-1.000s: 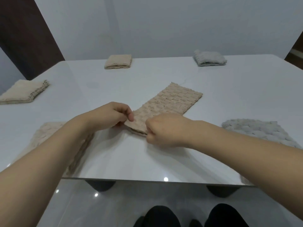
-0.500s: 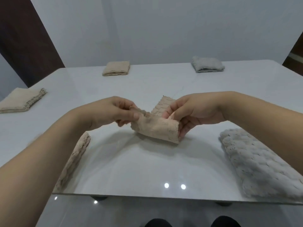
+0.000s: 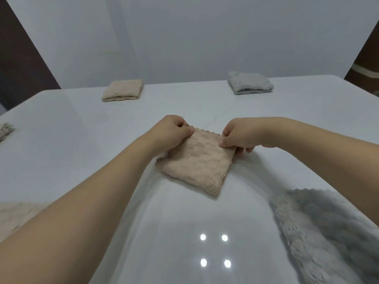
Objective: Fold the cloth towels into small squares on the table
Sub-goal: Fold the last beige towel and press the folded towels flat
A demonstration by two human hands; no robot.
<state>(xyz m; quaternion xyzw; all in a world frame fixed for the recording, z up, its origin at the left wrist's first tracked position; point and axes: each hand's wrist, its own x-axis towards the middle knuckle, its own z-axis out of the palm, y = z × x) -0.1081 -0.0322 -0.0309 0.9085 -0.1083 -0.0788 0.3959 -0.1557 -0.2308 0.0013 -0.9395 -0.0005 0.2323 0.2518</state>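
The left hand and right hand each pinch a far corner of the beige towel, probably to align its folded edges. It lies mid-table (finished squares sit farther back).

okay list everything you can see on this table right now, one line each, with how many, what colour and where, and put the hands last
glossy white table: one, white, fills the view.
folded beige knitted towel under the hands: one, beige, table centre, roughly square.
small folded beige towel: one, beige, far edge, left of centre.
small folded grey towel: one, grey, far edge, right of centre.
large fluffy grey towel: one, grey, near right corner.
beige towel at the near left edge: one, beige, partly hidden by the left arm.
beige towel edge: one, beige, left border, mostly cut off.
left hand: one, pinching the central towel's far left corner.
right hand: one, pinching its far right corner.
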